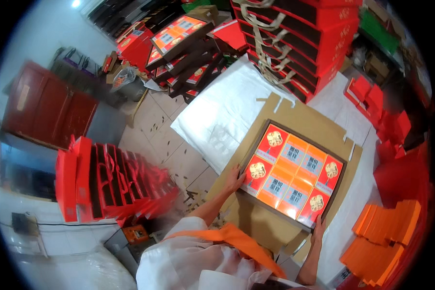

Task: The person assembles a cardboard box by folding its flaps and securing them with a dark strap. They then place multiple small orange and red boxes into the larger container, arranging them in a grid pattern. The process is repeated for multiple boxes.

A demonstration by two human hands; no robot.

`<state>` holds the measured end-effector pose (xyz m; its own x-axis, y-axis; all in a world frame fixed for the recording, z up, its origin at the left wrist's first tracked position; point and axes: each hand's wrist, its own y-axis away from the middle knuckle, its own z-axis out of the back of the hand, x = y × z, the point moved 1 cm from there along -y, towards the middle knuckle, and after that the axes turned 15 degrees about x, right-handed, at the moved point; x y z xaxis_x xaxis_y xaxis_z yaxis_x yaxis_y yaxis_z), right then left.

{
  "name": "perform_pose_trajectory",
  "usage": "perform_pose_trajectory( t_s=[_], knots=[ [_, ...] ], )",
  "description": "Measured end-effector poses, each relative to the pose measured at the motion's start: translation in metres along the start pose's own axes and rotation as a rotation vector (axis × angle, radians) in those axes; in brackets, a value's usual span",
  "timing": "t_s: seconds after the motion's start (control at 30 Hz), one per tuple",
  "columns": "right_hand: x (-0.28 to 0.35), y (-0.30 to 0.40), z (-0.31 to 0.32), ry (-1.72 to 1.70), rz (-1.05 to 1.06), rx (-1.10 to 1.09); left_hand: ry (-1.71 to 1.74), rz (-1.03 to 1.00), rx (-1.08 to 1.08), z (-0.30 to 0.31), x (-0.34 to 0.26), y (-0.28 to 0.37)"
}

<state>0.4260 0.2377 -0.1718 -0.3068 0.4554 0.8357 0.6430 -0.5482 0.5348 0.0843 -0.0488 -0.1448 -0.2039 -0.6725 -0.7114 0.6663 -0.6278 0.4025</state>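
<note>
A dark-rimmed tray [293, 173] holds several red and orange printed boxes in neat rows, the red ones at its two ends. My left hand [235, 178] grips the tray's left edge, and my right hand [318, 227] grips it near the lower right corner. Under the tray lies a flat sheet of brown cardboard [311, 121] with slotted edges. White plastic sheeting [212, 123] spreads beneath the cardboard. The fingers under the tray are hidden.
Ahead rises a tall stack of red boxes [328, 47] with cord handles. Filled trays [183, 34] are piled ahead to the left. Red gift boxes [112, 181] stand in a row at left. Orange folded pieces [384, 239] lie at right. Scraps litter the tiled floor [166, 134].
</note>
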Motion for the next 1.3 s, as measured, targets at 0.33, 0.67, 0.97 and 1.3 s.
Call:
perform_pose_trajectory(
  t_s=[0.33,0.67,0.97,1.3],
  knots=[
    [0.023,0.035,-0.067,-0.145,0.009,0.079,0.734,0.063,0.118,0.065,0.042,0.055],
    [0.161,-0.082,-0.375,0.073,0.189,0.309,0.823,0.04,-0.419,0.354,0.109,0.057],
    [0.484,-0.242,-0.612,0.22,0.852,0.571,1.039,-0.526,-0.575,0.626,0.059,-0.114],
    [0.323,-0.236,-0.554,0.481,0.351,0.543,0.667,-0.078,-0.501,0.691,0.179,-0.22]
  ],
)
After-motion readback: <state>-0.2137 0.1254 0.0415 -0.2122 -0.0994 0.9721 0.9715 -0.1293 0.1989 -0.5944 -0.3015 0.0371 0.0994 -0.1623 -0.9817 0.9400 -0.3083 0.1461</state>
